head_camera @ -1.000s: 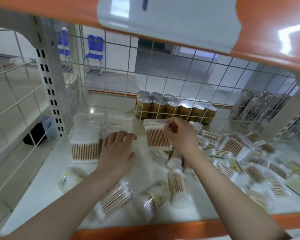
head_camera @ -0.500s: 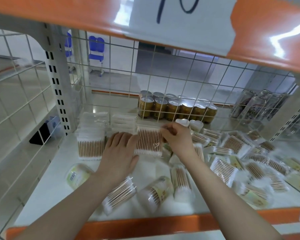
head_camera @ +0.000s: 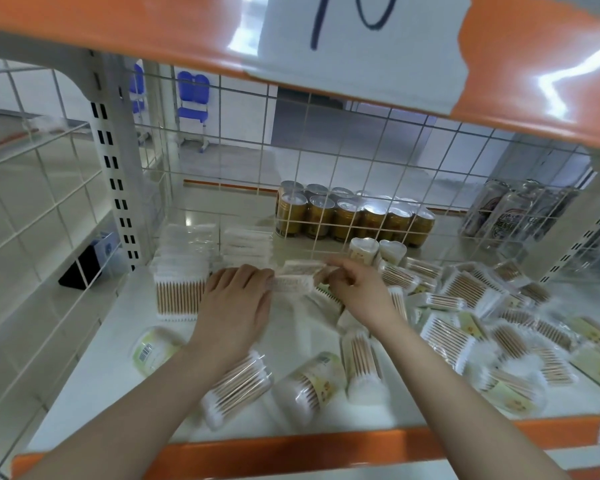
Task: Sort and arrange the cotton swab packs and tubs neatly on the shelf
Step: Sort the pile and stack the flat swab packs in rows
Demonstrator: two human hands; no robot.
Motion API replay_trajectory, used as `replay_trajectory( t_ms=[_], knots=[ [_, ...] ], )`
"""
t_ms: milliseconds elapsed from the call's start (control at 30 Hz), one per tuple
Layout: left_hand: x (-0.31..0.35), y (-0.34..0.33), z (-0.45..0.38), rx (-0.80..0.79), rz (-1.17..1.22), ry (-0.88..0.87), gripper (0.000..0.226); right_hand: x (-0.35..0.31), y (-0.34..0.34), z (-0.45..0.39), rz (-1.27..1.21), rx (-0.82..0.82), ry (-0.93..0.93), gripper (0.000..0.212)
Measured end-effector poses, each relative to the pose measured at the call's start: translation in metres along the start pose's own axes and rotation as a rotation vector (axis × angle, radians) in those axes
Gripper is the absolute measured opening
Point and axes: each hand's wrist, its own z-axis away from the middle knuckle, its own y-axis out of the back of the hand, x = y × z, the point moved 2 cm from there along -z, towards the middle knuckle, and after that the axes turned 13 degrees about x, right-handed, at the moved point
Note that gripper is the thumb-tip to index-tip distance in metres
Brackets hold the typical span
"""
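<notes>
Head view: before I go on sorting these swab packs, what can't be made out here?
- Swab pack between the left hand and right hand: blurred, label unreadable.
- Left hand's fingertips: hidden behind that pack.
- Loose packs at right: blurred, cannot be counted.
- Paper sign above: cut off by the top edge.
- Cans: brand too small, behind wire mesh.

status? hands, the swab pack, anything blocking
Right hand pinches a swab pack by its end; left hand flat, fingers against it. Pack sits low beside the stacked packs. Loose tubs near the front edge, not blocking.
</notes>
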Motion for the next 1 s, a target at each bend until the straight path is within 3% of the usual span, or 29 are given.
replay_trajectory(
  t_ms=[267,467,633,733,800,1000],
  knots=[
    [-0.001,-0.011,-0.002,-0.151,0.054,0.214,0.049,-0.002,0.002,0.002,-0.027,0.005,-0.015,0.028],
    [0.001,-0.011,-0.002,-0.135,0.082,0.251,0.051,-0.012,0.004,0.003,-0.181,-0.048,-0.094,0.018],
    [0.003,-0.010,0.000,-0.208,0.059,0.309,0.030,-0.018,0.003,0.003,-0.154,-0.079,-0.073,0.022],
    [0.002,-0.007,-0.001,-0.204,0.071,0.397,0.045,-0.018,0.003,-0.001,-0.113,-0.075,-0.108,0.032],
    [0.002,-0.006,-0.003,-0.204,0.097,0.428,0.059,-0.020,0.004,-0.004,-0.105,-0.079,-0.124,0.028],
    [0.004,-0.008,-0.003,-0.321,0.097,0.288,0.071,-0.031,0.007,-0.010,0.005,-0.129,-0.023,0.026]
  ],
)
